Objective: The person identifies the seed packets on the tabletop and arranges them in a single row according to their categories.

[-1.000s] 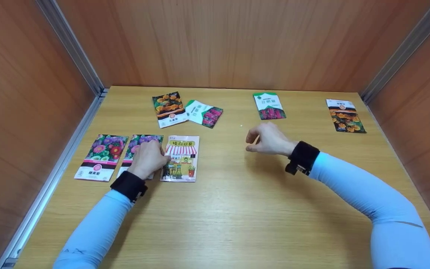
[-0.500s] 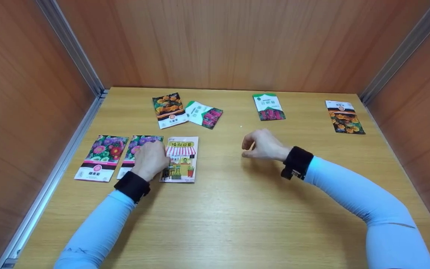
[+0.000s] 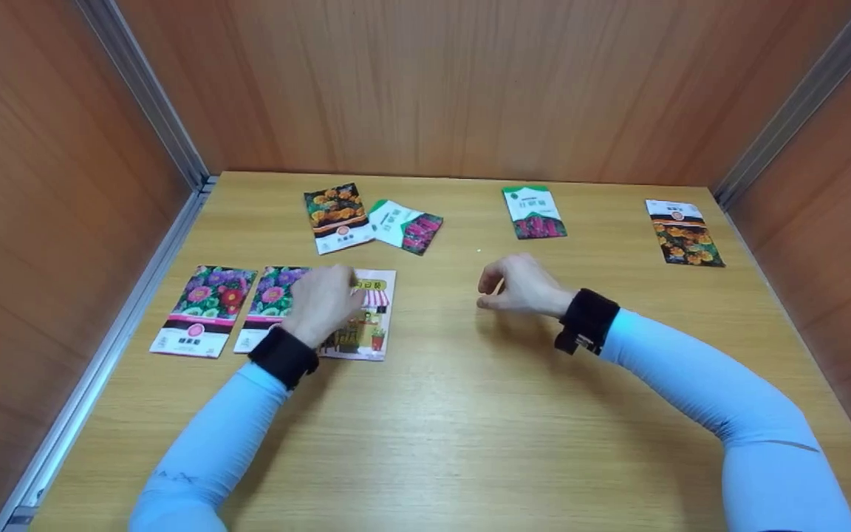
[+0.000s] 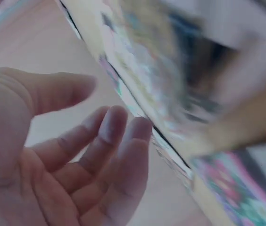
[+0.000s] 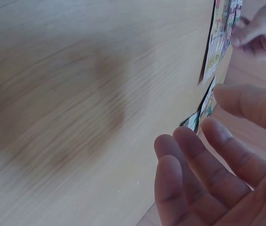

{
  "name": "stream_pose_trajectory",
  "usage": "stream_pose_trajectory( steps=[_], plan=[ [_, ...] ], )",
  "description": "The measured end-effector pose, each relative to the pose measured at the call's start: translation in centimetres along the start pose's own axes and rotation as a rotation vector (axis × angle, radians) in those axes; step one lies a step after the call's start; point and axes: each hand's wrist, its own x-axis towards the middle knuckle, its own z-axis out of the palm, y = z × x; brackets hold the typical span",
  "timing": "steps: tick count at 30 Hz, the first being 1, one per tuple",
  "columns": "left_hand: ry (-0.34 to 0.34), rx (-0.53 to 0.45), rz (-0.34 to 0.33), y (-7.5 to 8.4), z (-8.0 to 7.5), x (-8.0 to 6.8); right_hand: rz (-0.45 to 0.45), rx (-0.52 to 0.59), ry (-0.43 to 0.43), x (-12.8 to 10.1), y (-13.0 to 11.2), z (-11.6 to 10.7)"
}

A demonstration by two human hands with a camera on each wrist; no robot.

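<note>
Flat seed packets lie on the wooden table. My left hand (image 3: 323, 301) is over the gap between a pink-and-purple flower packet (image 3: 275, 295) and a packet with a striped awning picture (image 3: 375, 325), partly hiding both. In the left wrist view, the thumb and loosely bent fingers (image 4: 133, 174) stand apart with nothing between them. My right hand (image 3: 520, 284) hovers over bare wood right of the awning packet, its fingers (image 5: 208, 165) relaxed and holding nothing. Nearest beyond it lies a green-and-white packet (image 3: 534, 212).
Another pink-and-purple flower packet (image 3: 204, 310) lies at the left. At the back left, an orange flower packet (image 3: 337, 218) touches a second green-and-white packet (image 3: 405, 226). An orange flower packet (image 3: 685, 232) lies at the far right. Wooden walls (image 3: 425, 89) stand behind and at both sides.
My left hand has shifted right and slightly away from me, from the second pink-and-purple packet toward the awning packet. My right hand has come slightly nearer and to the left. The packets stay in place.
</note>
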Motion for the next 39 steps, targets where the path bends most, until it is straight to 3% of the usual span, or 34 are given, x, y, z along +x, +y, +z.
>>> stream_pose_trajectory(
  steps=[6,10,14,20,23,29,39],
  plan=[
    [-0.084,0.000,0.194,3.4,0.1,3.4,0.012,0.005,-0.016,0.9,-0.9,0.1],
    [-0.125,0.043,0.262,5.1,0.9,6.4,0.003,0.019,-0.014,1.7,-1.3,0.5],
    [-0.116,0.113,0.245,6.2,2.0,9.6,0.001,0.009,0.015,2.6,-1.3,0.7],
    [-0.172,0.140,0.088,6.8,3.7,13.0,-0.016,-0.004,0.061,3.5,-1.2,1.0],
    [-0.215,0.145,0.062,6.8,4.4,13.7,-0.023,-0.011,0.079,3.8,-1.0,1.0],
    [-0.291,0.166,0.106,6.8,5.1,13.7,0.030,-0.001,0.060,4.2,-0.3,1.0],
    [-0.306,0.151,0.177,8.6,4.8,13.4,0.175,0.023,0.095,5.3,1.2,0.7]
  ],
)
